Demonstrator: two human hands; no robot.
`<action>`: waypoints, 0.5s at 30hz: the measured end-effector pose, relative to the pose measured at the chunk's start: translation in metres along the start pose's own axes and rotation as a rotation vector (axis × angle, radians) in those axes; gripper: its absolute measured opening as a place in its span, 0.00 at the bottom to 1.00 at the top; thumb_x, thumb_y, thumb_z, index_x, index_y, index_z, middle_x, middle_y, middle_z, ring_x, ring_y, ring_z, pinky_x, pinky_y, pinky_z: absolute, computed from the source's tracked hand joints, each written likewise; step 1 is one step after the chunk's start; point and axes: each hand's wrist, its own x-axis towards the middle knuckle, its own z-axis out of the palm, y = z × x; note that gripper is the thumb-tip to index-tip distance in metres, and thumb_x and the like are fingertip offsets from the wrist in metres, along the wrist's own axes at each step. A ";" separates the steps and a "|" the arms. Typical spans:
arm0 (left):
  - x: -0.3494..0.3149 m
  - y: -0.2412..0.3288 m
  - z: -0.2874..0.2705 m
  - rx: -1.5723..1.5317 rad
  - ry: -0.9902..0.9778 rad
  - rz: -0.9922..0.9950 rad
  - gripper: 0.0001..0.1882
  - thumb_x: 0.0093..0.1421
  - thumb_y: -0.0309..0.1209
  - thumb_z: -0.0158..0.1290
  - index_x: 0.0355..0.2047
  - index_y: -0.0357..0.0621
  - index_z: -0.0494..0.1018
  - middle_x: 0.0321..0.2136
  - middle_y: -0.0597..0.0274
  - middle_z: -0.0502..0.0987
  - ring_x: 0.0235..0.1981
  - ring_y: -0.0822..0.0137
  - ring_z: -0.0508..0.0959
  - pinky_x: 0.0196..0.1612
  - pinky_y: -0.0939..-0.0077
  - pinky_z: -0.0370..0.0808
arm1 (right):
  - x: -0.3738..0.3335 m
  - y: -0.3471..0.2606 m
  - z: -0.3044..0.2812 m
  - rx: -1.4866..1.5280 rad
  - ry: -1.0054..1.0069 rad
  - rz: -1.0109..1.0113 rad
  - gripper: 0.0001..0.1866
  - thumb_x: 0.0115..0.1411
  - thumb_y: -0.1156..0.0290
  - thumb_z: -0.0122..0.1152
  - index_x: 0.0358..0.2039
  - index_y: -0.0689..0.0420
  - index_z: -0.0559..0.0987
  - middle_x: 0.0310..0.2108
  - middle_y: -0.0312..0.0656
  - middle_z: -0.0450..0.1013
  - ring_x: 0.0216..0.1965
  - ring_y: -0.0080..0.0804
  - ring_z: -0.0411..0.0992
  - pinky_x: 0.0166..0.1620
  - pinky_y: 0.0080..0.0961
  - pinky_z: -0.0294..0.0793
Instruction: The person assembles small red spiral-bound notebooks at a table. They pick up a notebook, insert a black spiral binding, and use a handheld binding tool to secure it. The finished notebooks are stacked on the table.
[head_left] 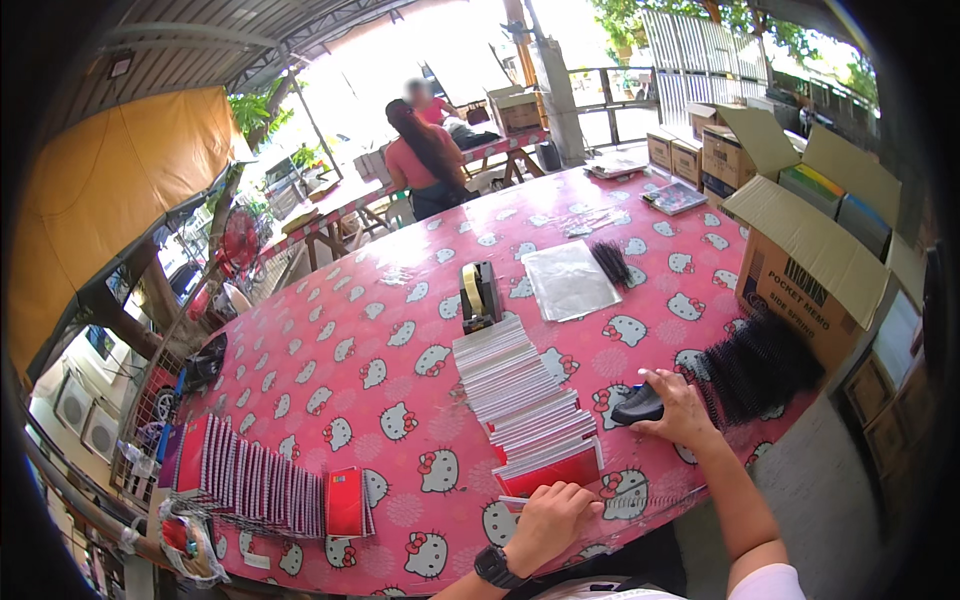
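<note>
My left hand [552, 520], with a black watch at the wrist, is closed at the front of a row of red-covered pocket notebooks [555, 468]. What its curled fingers hold is hidden. A thin spiral coil [650, 500] stretches rightward from beside those fingers along the table's near edge. Thumb and fingers of my right hand [682, 408] grip a black rounded object [638, 404] on the table, its kind unclear. Just right of that hand lies a pile of black spiral coils [765, 370].
Bound red notebooks [255, 480] stand in a row at left. A tape dispenser [480, 295], clear plastic sheets [568, 280] and more black coils [611, 264] lie beyond. An open carton [800, 265] is at right. Two people [425, 160] are at a far table.
</note>
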 end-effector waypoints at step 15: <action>-0.024 -0.005 -0.028 0.089 0.210 -0.087 0.09 0.53 0.36 0.59 0.35 0.52 0.77 0.31 0.73 0.78 0.37 0.72 0.76 0.57 0.54 0.53 | -0.057 -0.027 -0.026 1.169 -0.550 -0.145 0.43 0.49 0.32 0.57 0.44 0.65 0.78 0.45 0.48 0.75 0.54 0.39 0.67 0.58 0.37 0.61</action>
